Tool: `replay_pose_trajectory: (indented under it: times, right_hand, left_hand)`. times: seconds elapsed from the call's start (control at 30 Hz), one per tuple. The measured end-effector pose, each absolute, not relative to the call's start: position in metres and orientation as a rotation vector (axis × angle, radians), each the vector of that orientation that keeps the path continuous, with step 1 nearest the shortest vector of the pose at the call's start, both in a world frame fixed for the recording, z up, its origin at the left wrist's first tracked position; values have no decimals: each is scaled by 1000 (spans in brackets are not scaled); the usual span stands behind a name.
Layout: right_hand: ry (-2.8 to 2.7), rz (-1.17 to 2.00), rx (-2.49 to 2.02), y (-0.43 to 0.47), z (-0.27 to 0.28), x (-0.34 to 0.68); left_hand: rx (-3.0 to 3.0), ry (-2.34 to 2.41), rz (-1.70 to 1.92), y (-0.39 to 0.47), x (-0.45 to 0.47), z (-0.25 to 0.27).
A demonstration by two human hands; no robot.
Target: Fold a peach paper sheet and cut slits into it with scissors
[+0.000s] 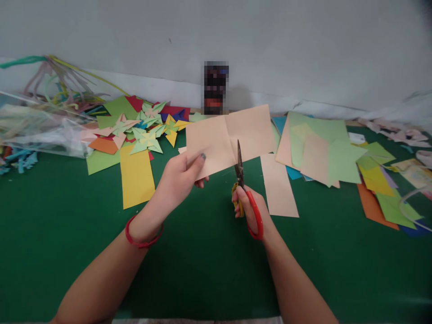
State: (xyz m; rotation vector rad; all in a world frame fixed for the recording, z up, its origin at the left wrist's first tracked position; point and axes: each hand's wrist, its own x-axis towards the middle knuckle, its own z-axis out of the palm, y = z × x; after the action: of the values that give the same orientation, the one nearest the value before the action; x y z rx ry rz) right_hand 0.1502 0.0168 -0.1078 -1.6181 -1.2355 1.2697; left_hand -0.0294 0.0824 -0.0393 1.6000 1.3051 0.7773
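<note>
My left hand (187, 173) pinches the left half of a peach sheet of paper (251, 130), thumb on top, and holds it up above the table. A fold line runs down the middle of this sheet. In my right hand (251, 204) is a pair of scissors (240, 168) with one red and one yellow handle. Their dark blades point up at the sheet's lower edge, close to the fold. Whether the blades have cut into the paper I cannot tell. A peach paper strip (279, 185) lies on the table just right of the scissors.
Folded paper stars (146, 139) and a yellow sheet (137, 177) lie at the left on the green table (202, 270). Green and peach sheets (317, 139) are piled at the right. A plastic bag (43, 126) and pipe cleaners (64, 81) sit far left. A blurred-out object (215, 87) stands against the wall.
</note>
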Motion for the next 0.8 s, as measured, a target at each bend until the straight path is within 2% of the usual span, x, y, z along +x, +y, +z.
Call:
replay_pose_trajectory:
  times: [0.8]
  right_hand:
    - [-1246,1270,-1622,16,-109,150]
  left_hand:
    - [1605,1322,791,80,-29,-36]
